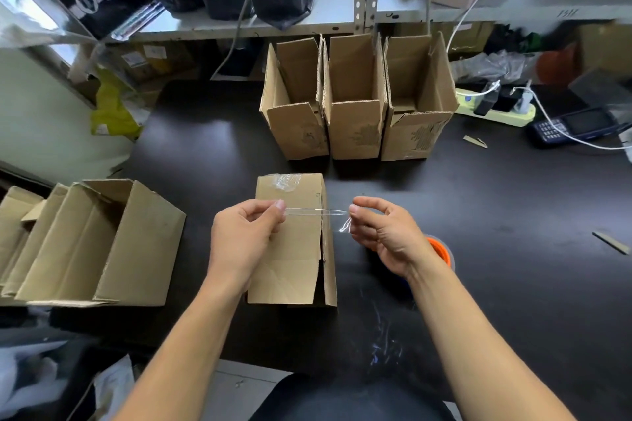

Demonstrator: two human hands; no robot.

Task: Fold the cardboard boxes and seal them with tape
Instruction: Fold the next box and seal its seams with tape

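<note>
- Dark counter (478,215), under cluttered shelves.
- Three open boxes (354,102): upright in a row toward the far edge, tops unsealed.
- Box (290,256): lying mid-counter, crumpled tape at its far end, long seam apparently unsealed.
- Tape strip (316,212): stretched above that box, left hand (244,236) and right hand (386,232) pinching its ends.
- Unfolded boxes (102,243): left edge, untouched.
- Tape roll (441,251): behind right wrist.

You have plain brown cardboard boxes (355,102) on a glossy black tabletop (513,215). The tape strip (316,212) is clear and colourless. The tape roll (439,249) shows an orange core. A pale green power strip (496,111) carries white cables (554,120).
</note>
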